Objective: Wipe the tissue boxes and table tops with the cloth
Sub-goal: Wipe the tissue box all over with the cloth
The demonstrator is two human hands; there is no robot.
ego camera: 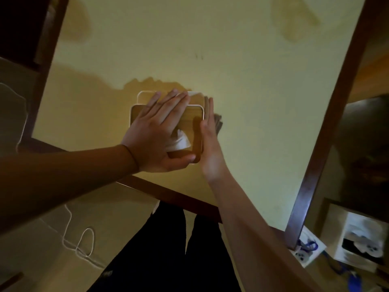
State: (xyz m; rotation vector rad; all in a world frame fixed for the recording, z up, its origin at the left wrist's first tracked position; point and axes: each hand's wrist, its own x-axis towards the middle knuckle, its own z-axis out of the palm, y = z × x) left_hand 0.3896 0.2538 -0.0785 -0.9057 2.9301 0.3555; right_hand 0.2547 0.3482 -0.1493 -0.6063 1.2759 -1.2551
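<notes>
A tissue box (190, 114) with a wooden lid and white sides stands on the yellowish table top (252, 85), and a white tissue (180, 141) pokes out of its slot. My left hand (155, 133) lies flat across the lid with straight fingers, the thumb along the box's near side. My right hand (208, 140) stands on edge against the box's right side, fingers straight. A blurred grey cloth (218, 123) shows just right of those fingers; how it is held is hidden.
The dark wooden table edge (168, 197) runs close to my legs. A dark wooden post (328, 127) borders the table on the right. A white cable (84, 243) lies on the floor at the left. A white box with controllers (357, 243) sits at the lower right.
</notes>
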